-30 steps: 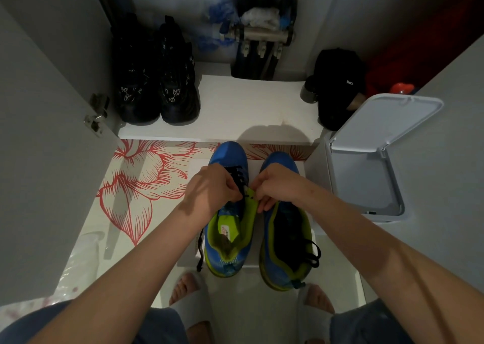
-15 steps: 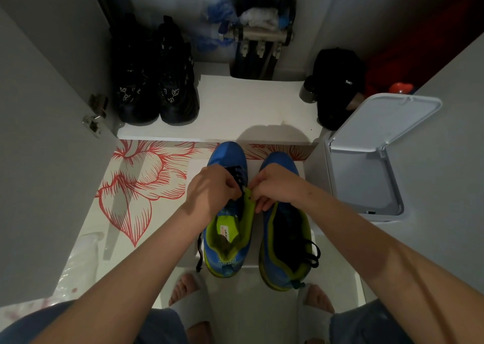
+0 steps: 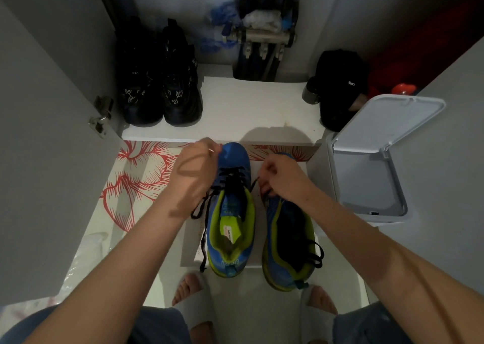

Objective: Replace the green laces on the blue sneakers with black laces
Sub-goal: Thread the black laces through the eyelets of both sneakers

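The step in hand looks like threading the black lace [image 3: 231, 177] up the blue sneaker on the left [image 3: 230, 212], with several crossings already laid over its tongue and no green lace in view. Its partner on the right [image 3: 288, 241] seems already relaced, with black loops spilling over its outer side. Both stand side by side on a pale sheet [image 3: 191, 246] on the floor [image 3: 248, 307], toes near the shelf's front edge [image 3: 222, 137]. The left hand [image 3: 195, 169] sits beside the toe with fingers curled, apparently pinching a thin lace tip, while a slack strand trails along the shoe's outer side toward the heel. The right hand [image 3: 282, 178] hovers between the two shoes, its fingers [image 3: 262, 185] nipped closed on the other strand just off the eyelets. Next, I judge, comes drawing both ends even and taut, then feeding a tip through the next free eyelet, which calls for a fine pinch and careful aim.
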Motion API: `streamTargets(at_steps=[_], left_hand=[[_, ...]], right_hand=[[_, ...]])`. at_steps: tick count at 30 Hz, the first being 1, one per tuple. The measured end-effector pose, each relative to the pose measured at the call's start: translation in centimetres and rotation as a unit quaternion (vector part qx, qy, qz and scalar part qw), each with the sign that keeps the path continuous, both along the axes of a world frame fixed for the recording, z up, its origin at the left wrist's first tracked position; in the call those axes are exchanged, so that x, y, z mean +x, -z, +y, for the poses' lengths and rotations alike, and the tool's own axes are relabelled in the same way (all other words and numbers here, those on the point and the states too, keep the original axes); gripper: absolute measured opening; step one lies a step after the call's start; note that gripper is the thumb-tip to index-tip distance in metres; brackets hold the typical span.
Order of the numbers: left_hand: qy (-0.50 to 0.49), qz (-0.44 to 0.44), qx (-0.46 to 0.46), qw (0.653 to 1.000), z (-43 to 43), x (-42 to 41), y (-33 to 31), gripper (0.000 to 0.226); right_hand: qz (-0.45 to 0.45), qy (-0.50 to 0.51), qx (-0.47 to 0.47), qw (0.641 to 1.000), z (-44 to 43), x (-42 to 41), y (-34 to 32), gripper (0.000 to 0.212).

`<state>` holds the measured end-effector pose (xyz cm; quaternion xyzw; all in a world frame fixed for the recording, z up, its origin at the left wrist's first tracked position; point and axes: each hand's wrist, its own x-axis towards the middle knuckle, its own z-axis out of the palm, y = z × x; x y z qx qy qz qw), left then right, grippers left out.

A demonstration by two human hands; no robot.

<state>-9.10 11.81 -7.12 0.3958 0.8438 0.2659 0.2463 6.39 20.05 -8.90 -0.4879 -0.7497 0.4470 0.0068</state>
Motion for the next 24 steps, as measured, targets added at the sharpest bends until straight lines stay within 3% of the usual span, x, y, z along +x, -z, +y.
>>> streamTargets(at_steps=[2, 5, 7, 8, 9, 11, 12, 14, 15, 16, 19, 21, 24], left_hand=[[0.000, 0.018, -0.095, 0.995, 0.1, -1.4, 0.2, 0.037], [0.065, 0.074, -0.269, 0.958, -0.8, -1.8, 0.9, 0.043], [0.113, 0.086, -0.333, 0.932, -1.4, -1.5, 1.5, 0.043], [0.136, 0.088, -0.351, 0.922, -1.5, -1.4, 1.6, 0.041], [0.153, 0.083, -0.364, 0.915, -1.7, -1.3, 1.7, 0.040], [0.179, 0.076, -0.379, 0.905, -1.7, -1.1, 1.8, 0.037], [0.187, 0.075, -0.384, 0.901, -1.6, -0.9, 1.9, 0.035], [0.200, 0.060, -0.398, 0.893, -1.4, -0.7, 1.8, 0.031], [0.203, 0.050, -0.397, 0.894, -1.2, -0.6, 1.8, 0.024], [0.200, 0.042, -0.384, 0.900, -1.2, -0.6, 1.6, 0.016], [0.174, 0.028, -0.355, 0.918, -1.2, -0.5, 1.5, 0.017], [0.173, 0.014, -0.357, 0.918, -1.3, -0.5, 1.6, 0.019], [0.175, -0.004, -0.369, 0.913, -1.3, -0.4, 1.5, 0.027]], right_hand=[[0.104, 0.061, 0.022, 0.992, 0.4, -0.1, -1.0, 0.009], [0.330, 0.189, -0.098, 0.920, 0.8, -0.3, -3.2, 0.012], [0.398, 0.241, -0.087, 0.881, 1.5, -0.1, -4.3, 0.016], [0.400, 0.251, -0.060, 0.880, 2.1, -0.1, -4.6, 0.017], [0.366, 0.232, -0.016, 0.901, 2.6, 0.1, -4.8, 0.019], [0.171, 0.085, 0.076, 0.979, 2.7, 0.3, -4.6, 0.031], [0.051, -0.019, 0.099, 0.994, 2.3, 0.5, -4.0, 0.041], [-0.118, -0.213, 0.120, 0.962, 1.2, 0.7, -2.6, 0.043], [-0.158, -0.283, 0.120, 0.938, 0.6, 0.6, -2.1, 0.039], [-0.173, -0.320, 0.105, 0.926, 0.2, 0.5, -1.9, 0.035], [-0.120, -0.294, 0.060, 0.946, 0.8, 0.5, -2.5, 0.021], [-0.065, -0.231, 0.076, 0.968, 1.8, 0.6, -3.6, 0.017], [0.115, -0.071, 0.069, 0.988, 2.8, 0.9, -6.1, 0.019]])
